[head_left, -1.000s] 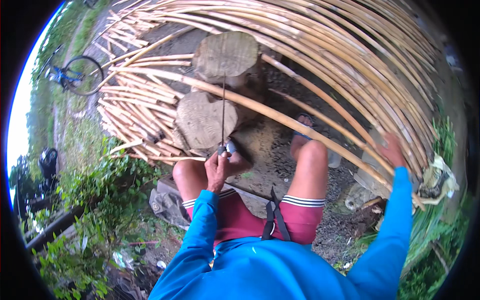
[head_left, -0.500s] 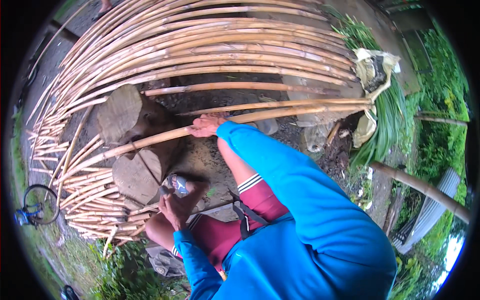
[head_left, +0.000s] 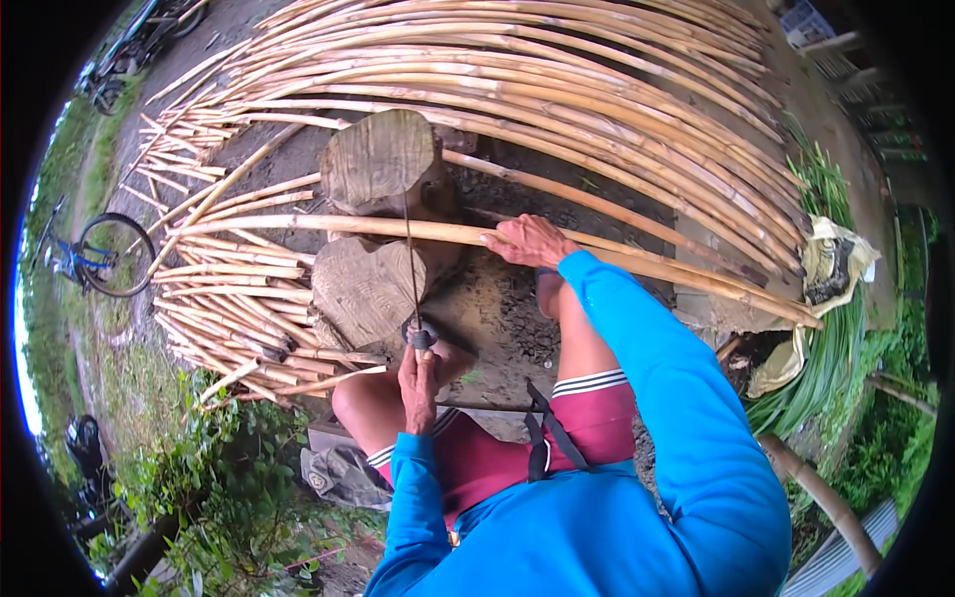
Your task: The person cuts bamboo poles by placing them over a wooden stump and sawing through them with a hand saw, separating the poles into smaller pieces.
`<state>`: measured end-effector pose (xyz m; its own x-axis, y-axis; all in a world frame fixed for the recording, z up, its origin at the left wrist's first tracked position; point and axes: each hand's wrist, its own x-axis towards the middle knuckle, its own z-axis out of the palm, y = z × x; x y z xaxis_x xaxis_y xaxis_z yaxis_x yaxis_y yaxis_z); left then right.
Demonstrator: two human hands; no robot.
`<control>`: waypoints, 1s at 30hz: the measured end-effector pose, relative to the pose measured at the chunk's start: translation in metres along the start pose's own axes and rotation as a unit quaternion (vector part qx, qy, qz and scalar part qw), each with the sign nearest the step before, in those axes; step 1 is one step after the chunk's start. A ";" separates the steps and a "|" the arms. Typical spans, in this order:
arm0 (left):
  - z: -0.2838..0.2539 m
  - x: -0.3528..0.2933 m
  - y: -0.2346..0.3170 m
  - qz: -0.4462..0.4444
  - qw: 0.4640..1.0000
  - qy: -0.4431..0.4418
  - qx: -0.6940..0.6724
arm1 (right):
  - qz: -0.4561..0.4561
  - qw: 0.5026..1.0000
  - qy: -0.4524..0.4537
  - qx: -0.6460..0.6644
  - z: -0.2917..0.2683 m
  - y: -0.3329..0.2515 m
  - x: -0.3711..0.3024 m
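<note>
From my remote seat, watching through the head camera, I have the right hand (head_left: 537, 242) closed over a long tan pole (head_left: 428, 230), which runs crosswise between the rear stump (head_left: 373, 157) and the front stump (head_left: 358, 294). The left hand (head_left: 420, 373) is wrapped round the dark handle of a thin blade (head_left: 410, 269), which points away from the body and crosses the pole in my view; I cannot tell whether metal touches it. As far as I can judge, this pole is in mid-handling: it looks whole, and I make out no cut where the blade crosses. Left of the stumps lies a heap of poles (head_left: 239, 289) with plain blunt ends showing, which I would guess are already dealt with, while the wide rows of long poles (head_left: 617, 109) beyond look unfinished to me, though I can't be sure. The poles are slender, round and smooth, ringed with joints like bamboo or cane, and bowed by the lens. The stumps are squat, with rough sides and pale, flat, grainy tops, the front one with a notched outline.
</note>
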<state>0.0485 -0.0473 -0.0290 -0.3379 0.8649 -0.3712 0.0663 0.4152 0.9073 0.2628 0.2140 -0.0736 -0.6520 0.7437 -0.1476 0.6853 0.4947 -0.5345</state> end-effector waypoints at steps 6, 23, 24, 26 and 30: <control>0.016 -0.001 -0.004 0.018 0.999 -0.007 0.026 | 0.028 0.999 -0.037 -0.020 0.009 0.025 0.004; 0.035 0.009 0.002 0.106 0.975 -0.028 0.193 | 0.118 0.990 -0.034 0.071 0.014 0.008 0.001; 0.037 0.010 0.000 0.139 0.968 -0.028 0.207 | 0.119 0.989 -0.030 0.079 0.014 0.005 0.002; 0.049 0.010 0.014 0.141 0.969 -0.028 0.199 | 0.125 0.988 -0.038 0.084 0.011 0.007 -0.001; 0.065 0.012 0.027 0.184 0.960 -0.036 0.207 | 0.110 0.990 -0.019 0.081 0.015 0.010 0.000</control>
<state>0.1072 -0.0071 -0.0217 -0.1551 0.9857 -0.0657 0.5407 0.1403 0.8294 0.2645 0.2117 -0.0915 -0.5061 0.8068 -0.3049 0.7535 0.2415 -0.6115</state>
